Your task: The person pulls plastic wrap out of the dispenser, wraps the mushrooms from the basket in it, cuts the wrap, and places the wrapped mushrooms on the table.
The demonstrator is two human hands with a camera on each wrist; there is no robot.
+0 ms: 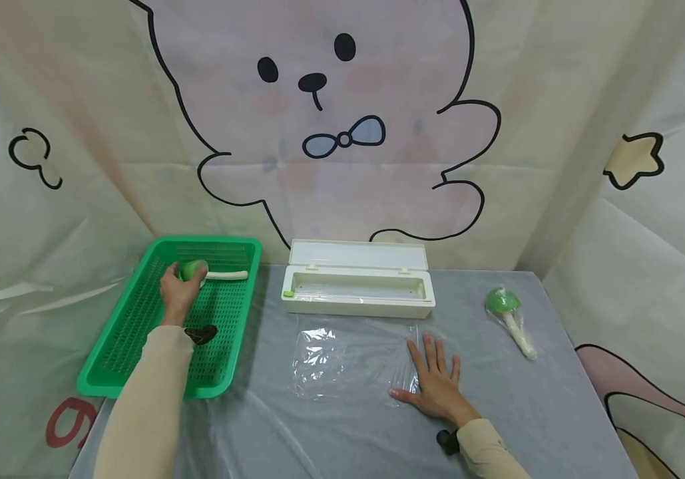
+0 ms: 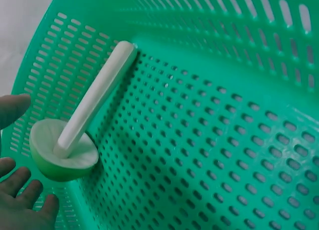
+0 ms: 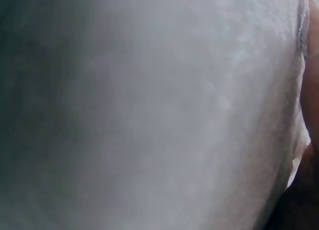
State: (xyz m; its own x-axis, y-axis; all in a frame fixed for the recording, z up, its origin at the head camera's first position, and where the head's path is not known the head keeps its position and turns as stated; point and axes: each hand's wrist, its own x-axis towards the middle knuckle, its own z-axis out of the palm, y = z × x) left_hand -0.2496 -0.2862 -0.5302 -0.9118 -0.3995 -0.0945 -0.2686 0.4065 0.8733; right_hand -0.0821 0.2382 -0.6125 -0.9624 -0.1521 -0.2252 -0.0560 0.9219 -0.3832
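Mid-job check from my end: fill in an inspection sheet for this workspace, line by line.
Surface: grey-covered table, with some creases toward the near side.
Unwrapped mushroom: green cap, white stem, lying in the green basket.
Film sheet: transparent, spread on the table, wrinkled and glossy at its left.
White box: lid raised, just beyond the film sheet.
Wrapped mushroom: in clear plastic, at the table's right.
Clutter: nothing seen.
Left hand: fingers around the cap in the basket; firm contact unclear.
Right hand: fingers spread, at the film sheet's right edge.
Cables: nothing seen.
Surroundings: pale fabric backdrop with a printed cartoon animal.
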